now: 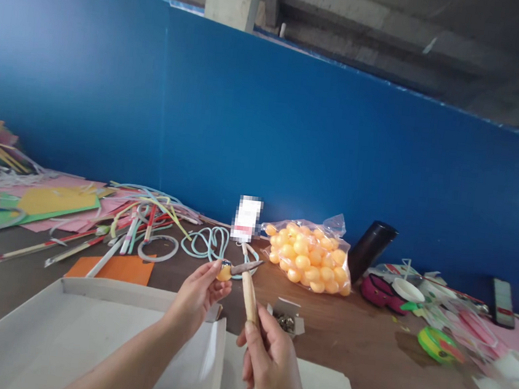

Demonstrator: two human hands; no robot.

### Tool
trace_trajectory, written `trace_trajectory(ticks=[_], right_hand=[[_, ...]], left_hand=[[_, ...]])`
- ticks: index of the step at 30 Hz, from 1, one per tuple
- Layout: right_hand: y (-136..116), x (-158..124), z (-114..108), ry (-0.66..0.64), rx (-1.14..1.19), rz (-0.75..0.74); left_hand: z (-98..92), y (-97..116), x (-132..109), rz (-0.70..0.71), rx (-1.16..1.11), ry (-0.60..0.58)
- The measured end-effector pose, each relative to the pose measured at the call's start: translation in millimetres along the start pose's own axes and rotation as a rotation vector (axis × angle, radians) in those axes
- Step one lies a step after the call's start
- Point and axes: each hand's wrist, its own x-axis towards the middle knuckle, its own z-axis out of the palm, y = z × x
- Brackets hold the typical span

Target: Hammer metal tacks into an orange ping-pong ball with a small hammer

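Blue partition wall [293,142] ran behind the brown worktable [363,354], and on that table I took the clear bag of orange balls [311,259] as my landmark. Down and to the left of the bag, nearer the camera, I saw the left hand [200,290] raised above the table, its fingertips pinched around a single orange ball [224,272]. Below the bag, the right hand [270,359] was clenched around the wooden handle of a tool [249,295]. The tool's metal tip pointed left and met the ball at its right side; I could not tell whether it had gone into the ball.

Under both forearms, down-left of the bag, lay a shallow white box [89,319]. Just below the bag sat a small open carton [287,321] with metal pieces inside. Immediately right of the bag a black cylinder [371,251] leaned toward the wall. Left of the bag were looped teal cords [210,242], and farther left a tangle of coloured tubes [155,220] and an orange sheet [115,268]. Well to the bag's right lay a green and yellow disc [436,344].
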Motion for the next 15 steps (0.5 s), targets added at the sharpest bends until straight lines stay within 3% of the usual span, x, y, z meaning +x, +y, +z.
trace_trajectory(ticks=[5, 11, 15], right_hand=[[-2.6, 0.0, -2.9, -0.007, 0.072, 0.021], [11.3, 7.4, -4.8, -0.077, 0.047, 0.217], [20.9, 9.9, -4.9, -0.106, -0.007, 0.246]], left_hand=[[-2.8, 1.7, 2.8, 0.047, 0.014, 0.003], [-5.8, 2.7, 2.3, 0.069, 0.059, 0.008], [-5.5, 2.6, 1.7, 0.063, 0.059, 0.038]])
